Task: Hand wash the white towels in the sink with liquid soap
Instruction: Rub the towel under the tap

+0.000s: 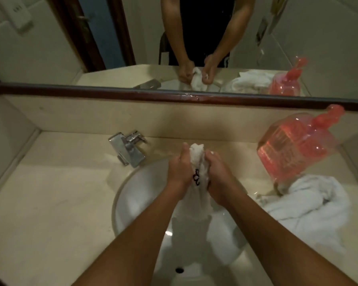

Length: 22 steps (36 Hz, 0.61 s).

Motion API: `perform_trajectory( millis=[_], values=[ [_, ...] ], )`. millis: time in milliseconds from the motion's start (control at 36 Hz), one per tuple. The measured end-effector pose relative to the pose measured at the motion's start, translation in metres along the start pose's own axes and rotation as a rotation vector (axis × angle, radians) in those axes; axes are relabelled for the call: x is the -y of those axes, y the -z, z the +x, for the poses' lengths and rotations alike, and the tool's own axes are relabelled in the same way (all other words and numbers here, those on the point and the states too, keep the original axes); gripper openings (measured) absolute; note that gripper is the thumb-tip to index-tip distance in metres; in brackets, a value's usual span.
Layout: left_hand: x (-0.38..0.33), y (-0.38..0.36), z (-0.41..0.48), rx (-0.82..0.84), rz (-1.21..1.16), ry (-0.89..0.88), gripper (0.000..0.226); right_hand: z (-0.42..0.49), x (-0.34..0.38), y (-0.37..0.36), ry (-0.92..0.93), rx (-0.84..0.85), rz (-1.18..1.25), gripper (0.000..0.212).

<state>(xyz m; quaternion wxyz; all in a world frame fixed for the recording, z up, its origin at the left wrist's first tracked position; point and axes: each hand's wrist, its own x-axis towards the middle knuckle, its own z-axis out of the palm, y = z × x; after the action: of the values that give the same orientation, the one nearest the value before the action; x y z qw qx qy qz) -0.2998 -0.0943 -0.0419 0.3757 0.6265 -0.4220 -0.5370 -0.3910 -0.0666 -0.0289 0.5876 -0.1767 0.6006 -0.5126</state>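
As left hand (179, 172) and right hand (217, 176) grip towel (196, 154), dark stitching (196, 177) half hidden

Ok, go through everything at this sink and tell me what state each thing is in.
Held towel: bunched, hanging into sink.
Left hand: grips held towel.
Right hand: grips held towel.
Second towel: crumpled on counter.
Soap bottle: standing on counter, pink liquid inside.
Faucet: no stream visible.

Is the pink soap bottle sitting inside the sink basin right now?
No, the pink soap bottle stands on the counter to the right of the sink, next to a crumpled white towel.
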Motion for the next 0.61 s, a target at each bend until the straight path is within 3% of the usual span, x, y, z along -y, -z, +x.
perform_trajectory(
  millis=[56, 139, 194, 306, 361, 417, 500, 611],
  values=[
    [0.003, -0.002, -0.006, 0.050, -0.019, 0.018, 0.065, -0.008, -0.003, 0.012, 0.017, 0.061, -0.034, 0.063],
    [-0.002, 0.000, -0.020, 0.138, -0.045, 0.070, 0.074, -0.017, -0.009, 0.027, 0.078, 0.179, -0.211, 0.046],
    [-0.002, 0.005, -0.030, 0.160, -0.061, 0.066, 0.079, -0.021, -0.012, 0.034, 0.078, 0.176, -0.197, 0.037],
    [0.018, 0.018, -0.050, -0.004, -0.034, -0.239, 0.064, -0.034, -0.002, 0.037, 0.010, 0.131, 0.019, 0.044],
    [0.029, 0.023, -0.061, -0.019, 0.022, -0.386, 0.079, -0.042, 0.006, 0.036, -0.007, 0.124, 0.083, 0.029],
    [0.038, 0.024, -0.068, 0.036, 0.090, -0.410, 0.096, -0.043, 0.012, 0.031, 0.009, 0.153, 0.134, 0.024],
    [0.040, 0.019, -0.067, 0.022, 0.139, -0.367, 0.100, -0.040, 0.013, 0.017, 0.086, 0.203, 0.151, 0.040],
    [0.042, 0.017, -0.043, -0.060, 0.052, -0.237, 0.052, -0.023, -0.009, 0.010, 0.190, 0.169, 0.063, 0.086]
  ],
)
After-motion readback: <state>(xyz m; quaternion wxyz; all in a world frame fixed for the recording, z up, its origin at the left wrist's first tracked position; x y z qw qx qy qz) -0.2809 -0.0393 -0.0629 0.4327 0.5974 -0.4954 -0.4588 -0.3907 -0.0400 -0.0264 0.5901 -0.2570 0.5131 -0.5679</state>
